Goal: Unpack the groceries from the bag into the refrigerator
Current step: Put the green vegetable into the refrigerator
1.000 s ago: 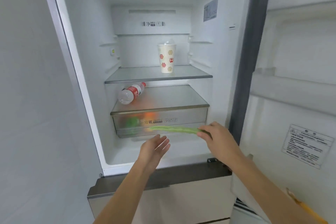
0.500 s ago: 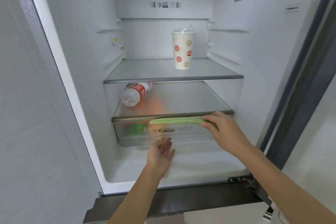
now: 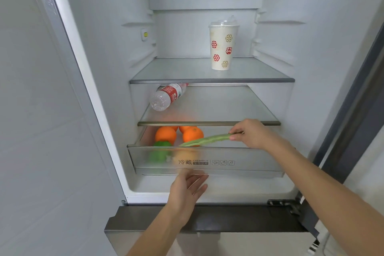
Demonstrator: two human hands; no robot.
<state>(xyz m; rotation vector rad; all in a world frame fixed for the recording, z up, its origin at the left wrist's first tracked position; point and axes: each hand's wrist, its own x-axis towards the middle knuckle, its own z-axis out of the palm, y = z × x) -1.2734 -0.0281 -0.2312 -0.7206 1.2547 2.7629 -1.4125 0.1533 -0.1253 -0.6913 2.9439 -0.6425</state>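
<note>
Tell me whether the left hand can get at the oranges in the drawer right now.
Probably yes: the drawer is pulled open, and the oranges lie uncovered; the left hand is open, just below its front.

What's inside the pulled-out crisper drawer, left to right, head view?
Green pepper at the front left → left orange → right orange → long green vegetable, slanting down toward the drawer → right hand, pinching its far end. Further oranges behind are mostly hidden.

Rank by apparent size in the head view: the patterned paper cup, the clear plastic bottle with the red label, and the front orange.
1. Patterned paper cup, upright on the top shelf.
2. Clear plastic bottle with red label, lying down and partly hidden by the shelf, so unsure against the cup.
3. Front orange.
</note>
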